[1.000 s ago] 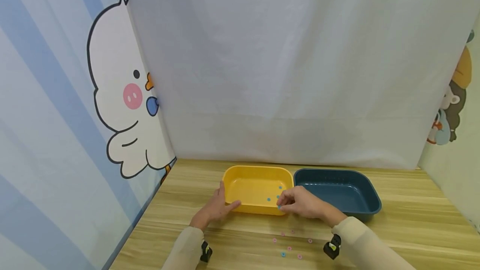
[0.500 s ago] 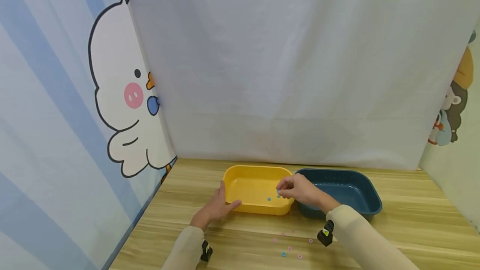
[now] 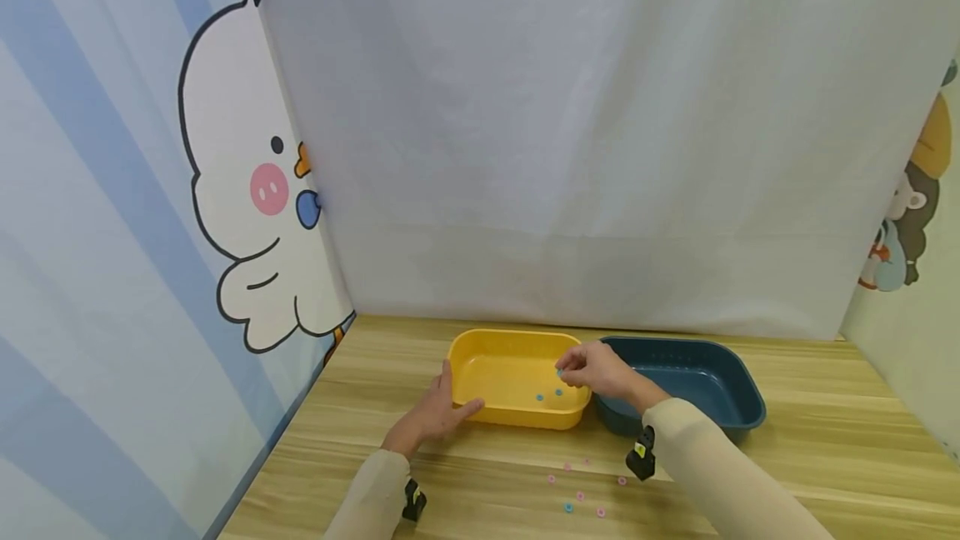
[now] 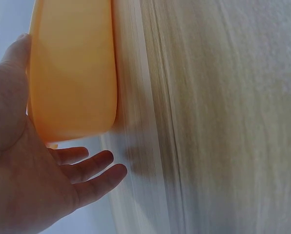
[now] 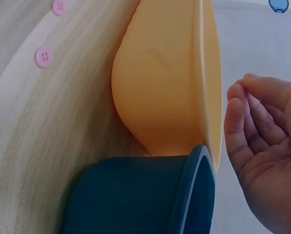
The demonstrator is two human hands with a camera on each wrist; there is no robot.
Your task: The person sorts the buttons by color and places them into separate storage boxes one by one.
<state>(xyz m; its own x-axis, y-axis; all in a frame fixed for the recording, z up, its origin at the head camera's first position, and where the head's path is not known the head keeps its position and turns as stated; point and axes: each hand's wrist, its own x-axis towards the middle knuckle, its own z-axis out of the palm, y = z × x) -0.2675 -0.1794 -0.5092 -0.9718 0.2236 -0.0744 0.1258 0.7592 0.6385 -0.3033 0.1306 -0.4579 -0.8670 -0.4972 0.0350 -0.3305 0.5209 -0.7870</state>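
On the table stands a yellow plastic tray (image 3: 510, 419), with blue buttons (image 3: 539, 397) lying in its right part. My left hand (image 3: 433, 415) rests against the tray's left front corner, thumb along the rim. In the left wrist view its lower fingers (image 4: 99, 185) stretch out straight past the tray. My right hand (image 3: 602, 371) hovers over the tray's right side, thumb and fingertips pinched together. A blue button (image 3: 559, 373) shows at those fingertips in the head view. The right wrist view has the fingertips (image 5: 237, 91) meeting, and the button is hidden there.
A dark blue tray (image 3: 720, 422) stands against the yellow one on its right. Several pink buttons (image 3: 581, 496) and one blue button (image 3: 568, 507) lie on the wooden table (image 3: 832, 423) in front. A pale grey curtain (image 3: 585, 148) hangs behind.
My right hand has moved away from me, from the yellow tray's front rim to over its right side, with a blue button at its fingertips. My left hand stays at the tray's corner.
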